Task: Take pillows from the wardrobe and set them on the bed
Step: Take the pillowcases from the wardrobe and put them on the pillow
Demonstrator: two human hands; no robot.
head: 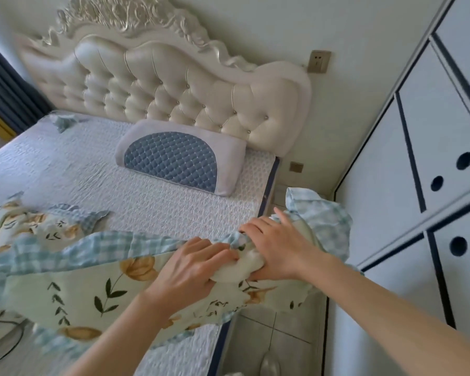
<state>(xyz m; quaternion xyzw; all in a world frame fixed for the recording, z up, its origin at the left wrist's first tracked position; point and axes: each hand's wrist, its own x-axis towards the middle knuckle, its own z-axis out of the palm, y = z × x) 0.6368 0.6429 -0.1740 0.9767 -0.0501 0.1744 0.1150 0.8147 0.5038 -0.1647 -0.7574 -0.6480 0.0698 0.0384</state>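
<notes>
A white pillow with a blue quilted oval lies on the bed, against the tufted cream headboard. A floral cover with a blue checked frill lies bunched across the bed's near side and hangs over its right edge. My left hand and my right hand both grip this cover at one corner, pinching a fold of cream fabric between them. The white wardrobe with dark trim stands at the right, its doors closed.
A narrow strip of tiled floor runs between the bed's right edge and the wardrobe. A wall socket sits beside the headboard. A dark blue curtain hangs at the far left.
</notes>
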